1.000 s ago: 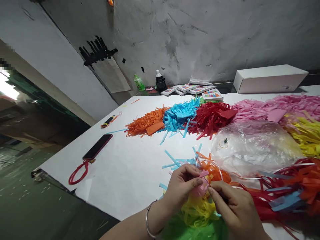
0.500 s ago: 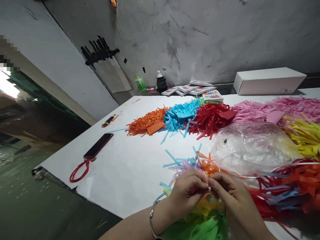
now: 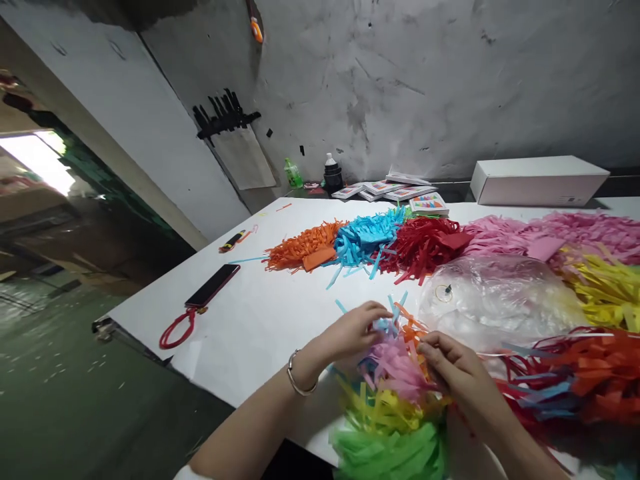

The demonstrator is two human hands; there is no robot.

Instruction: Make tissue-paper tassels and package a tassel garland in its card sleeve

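Note:
In front of me hangs a tissue-paper tassel garland with fringes in bands: green [image 3: 390, 453], yellow [image 3: 383, 410], pink [image 3: 397, 367], orange and light blue. My left hand [image 3: 355, 332], with a bracelet on the wrist, bends its fingers round the light blue tassel [image 3: 387, 325] at the far end. On the right side, my right hand [image 3: 455, 363] pinches beside the orange tassel [image 3: 413, 330], thumb and forefinger together at its strips. Part of the orange fringe is hidden behind the right fingers.
Bundles of orange [image 3: 305, 247], blue [image 3: 367, 233], red [image 3: 425, 243] and pink fringe [image 3: 505, 237] line the table [image 3: 260, 327]. A clear plastic bag [image 3: 505, 300] lies right of centre. A phone [image 3: 213, 287] with red strap is left; a white box [image 3: 540, 180] stands behind.
My left hand has moved away from the right one, up and left to the light blue strips. The pink and yellow fringes are now uncovered. The view has shifted slightly.

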